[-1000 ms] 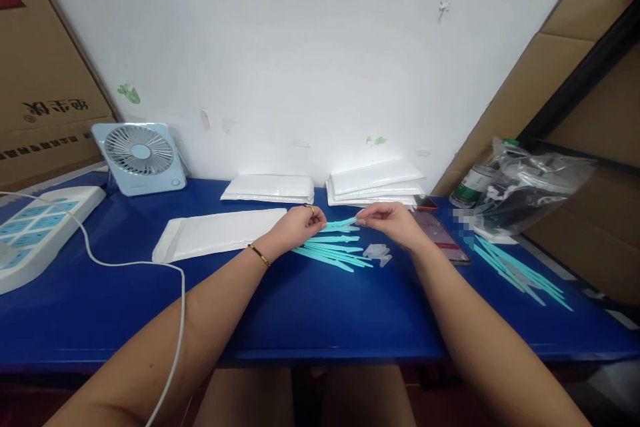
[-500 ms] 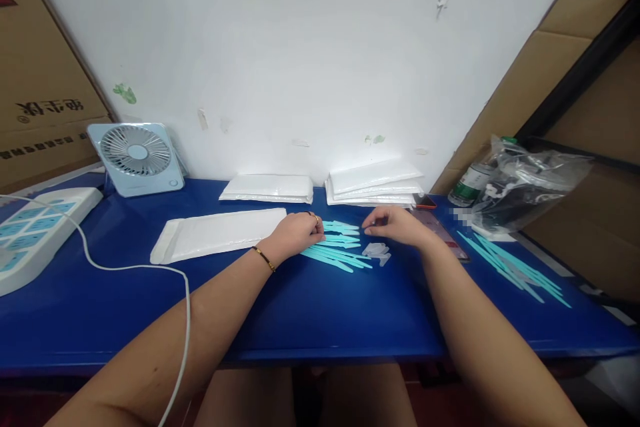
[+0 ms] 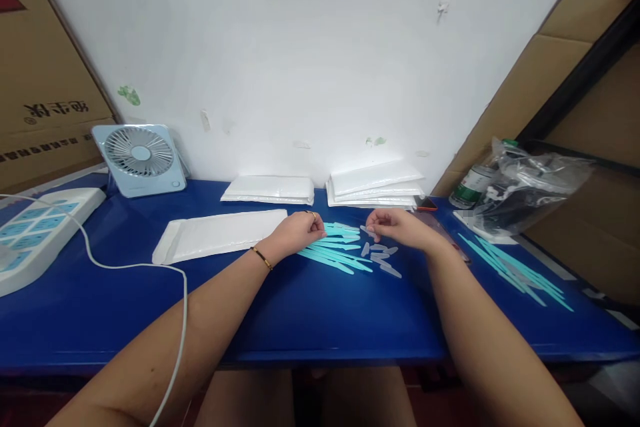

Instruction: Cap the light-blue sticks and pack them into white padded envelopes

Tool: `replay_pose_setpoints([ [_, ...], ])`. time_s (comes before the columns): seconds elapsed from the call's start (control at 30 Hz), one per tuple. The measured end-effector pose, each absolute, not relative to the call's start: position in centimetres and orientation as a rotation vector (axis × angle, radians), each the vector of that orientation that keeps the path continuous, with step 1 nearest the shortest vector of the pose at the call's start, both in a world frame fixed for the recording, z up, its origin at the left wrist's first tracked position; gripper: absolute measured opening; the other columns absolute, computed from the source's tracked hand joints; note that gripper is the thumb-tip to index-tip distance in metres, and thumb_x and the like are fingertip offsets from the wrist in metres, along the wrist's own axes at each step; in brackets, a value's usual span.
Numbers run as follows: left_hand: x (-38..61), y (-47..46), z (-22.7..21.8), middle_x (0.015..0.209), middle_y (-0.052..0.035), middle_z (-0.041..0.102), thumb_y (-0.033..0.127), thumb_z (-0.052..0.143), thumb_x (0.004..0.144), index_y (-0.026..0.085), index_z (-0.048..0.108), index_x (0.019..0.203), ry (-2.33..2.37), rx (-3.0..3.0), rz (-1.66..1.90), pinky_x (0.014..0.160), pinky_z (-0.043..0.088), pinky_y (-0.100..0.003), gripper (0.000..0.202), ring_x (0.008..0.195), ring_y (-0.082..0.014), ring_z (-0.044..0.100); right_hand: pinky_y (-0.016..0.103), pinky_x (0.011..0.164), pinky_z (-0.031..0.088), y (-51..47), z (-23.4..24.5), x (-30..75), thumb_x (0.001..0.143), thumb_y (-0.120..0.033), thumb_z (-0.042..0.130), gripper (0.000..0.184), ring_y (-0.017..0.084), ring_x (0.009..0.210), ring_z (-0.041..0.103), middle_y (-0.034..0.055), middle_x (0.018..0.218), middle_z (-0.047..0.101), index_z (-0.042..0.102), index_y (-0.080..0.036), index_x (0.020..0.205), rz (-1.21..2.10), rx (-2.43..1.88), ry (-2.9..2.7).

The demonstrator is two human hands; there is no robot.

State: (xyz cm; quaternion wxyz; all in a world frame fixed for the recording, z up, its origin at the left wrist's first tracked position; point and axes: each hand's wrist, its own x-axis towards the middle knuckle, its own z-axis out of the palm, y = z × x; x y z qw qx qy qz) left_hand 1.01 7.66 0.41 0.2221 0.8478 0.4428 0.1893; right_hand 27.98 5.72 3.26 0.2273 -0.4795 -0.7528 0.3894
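Observation:
Slim turquoise sticks with blade-like ends (image 3: 333, 257) lie fanned out on the blue table. My left hand (image 3: 300, 230) is closed at the upper part of the fan, its fingertips pinching one turquoise stick; the grip is partly hidden. To its right, my right hand (image 3: 393, 225) pinches a small translucent cap (image 3: 367, 231) between thumb and finger, close to the sticks' tips. Below that hand lie several loose translucent caps (image 3: 384, 261). Left of my left hand, a long white padded mailer (image 3: 215, 237) rests flat on the table.
White mailers are stacked in two piles, left (image 3: 267, 189) and right (image 3: 375, 183), along the wall. A blue fan (image 3: 140, 157) and a power strip (image 3: 45, 233) stand left. More turquoise sticks (image 3: 515, 270) and a bagged item (image 3: 525, 193) lie right. A white cable (image 3: 185, 307) crosses my left forearm.
My right hand has moved slightly right and now pinches a translucent cap. The loose caps below it are more spread out. My left hand stays nearly in place.

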Motion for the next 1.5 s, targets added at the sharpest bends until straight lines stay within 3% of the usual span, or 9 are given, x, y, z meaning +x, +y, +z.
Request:
replay_pose_setpoints([
  [0.17,0.6,8.2,0.1,0.073,-0.0023,0.063,0.044,0.053,0.077,0.018,0.061,0.081,1.229,2.244,0.601,0.052,0.04,-0.024,0.028,0.066,-0.0155,0.058,0.029,0.064,0.051,6.0,2.9,28.1,0.071,-0.032,0.065,0.021,0.019,0.07,0.066,0.0039,0.07,0.067,0.064,-0.017,0.086,1.003,-1.342,-1.965],
  [0.33,0.2,8.5,0.0,0.074,-0.0023,0.064,0.047,0.054,0.076,0.018,0.061,0.082,1.204,2.165,0.663,0.054,0.042,-0.024,0.03,0.065,-0.015,0.058,0.035,0.079,0.054,6.5,2.3,28.3,0.065,-0.036,0.073,0.033,0.023,0.082,0.068,0.0079,0.079,0.072,0.068,-0.015,0.091,1.078,-1.267,-1.753],
  [0.57,0.1,8.7,0.0,0.073,-0.0022,0.063,0.05,0.055,0.075,0.017,0.061,0.082,1.181,2.119,0.692,0.056,0.042,-0.025,0.033,0.065,-0.0148,0.057,0.027,0.056,0.056,6.4,2.5,27.3,0.063,-0.049,0.075,0.038,0.019,0.062,0.069,0.0054,0.067,0.068,0.063,-0.015,0.075,1.052,-1.214,-1.476],
  [0.87,0.4,8.6,0.0,0.072,-0.0013,0.062,0.047,0.056,0.076,0.017,0.061,0.082,1.139,2.114,0.741,0.056,0.042,-0.024,0.031,0.064,-0.0136,0.055,0.023,0.055,0.055,6.4,1.4,25.7,0.068,-0.048,0.072,0.037,0.017,0.062,0.069,0.0044,0.068,0.067,0.061,-0.014,0.077,1.215,-1.144,-1.516],
  [1.07,0.9,8.6,-0.3,0.075,-0.0014,0.063,0.039,0.055,0.078,0.018,0.063,0.084,1.199,2.203,0.765,0.059,0.042,-0.024,0.023,0.068,-0.0146,0.057,0.024,0.052,0.051,6.7,0.4,24.6,0.071,-0.051,0.067,0.038,0.018,0.061,0.068,0.0041,0.066,0.067,0.06,-0.015,0.076,1.237,-1.156,-1.622],
  [1.23,1.0,8.1,0.1,0.095,-0.0014,0.064,0.033,0.062,0.074,0.023,0.065,0.09,1.265,2.553,0.724,0.069,0.042,-0.025,0.019,0.085,-0.0174,0.058,0.023,0.05,0.041,7.1,0.9,26.3,0.073,-0.048,0.063,0.032,0.012,0.054,0.057,0.002,0.066,0.065,0.067,-0.018,0.082,0.703,-1.462,-1.894],
  [1.3,1.0,8.1,0.2,0.09,-0.0001,0.065,0.032,0.061,0.075,0.024,0.068,0.085,1.224,2.673,0.571,0.066,0.039,-0.025,0.014,0.081,-0.0168,0.058,0.023,0.053,0.041,6.9,1.5,27.3,0.074,-0.044,0.062,0.028,0.013,0.059,0.056,0.0023,0.071,0.066,0.069,-0.019,0.085,0.602,-1.478,-2.049],
  [1.5,0.8,8.5,0.0,0.077,0.0036,0.068,0.033,0.06,0.076,0.026,0.07,0.078,1.213,2.79,0.415,0.058,0.032,-0.024,0.012,0.07,-0.0143,0.059,0.023,0.058,0.042,6.2,2.3,28.1,0.068,-0.039,0.068,0.025,0.013,0.067,0.055,0.0035,0.085,0.063,0.07,-0.019,0.083,0.812,-1.396,-2.446],
])
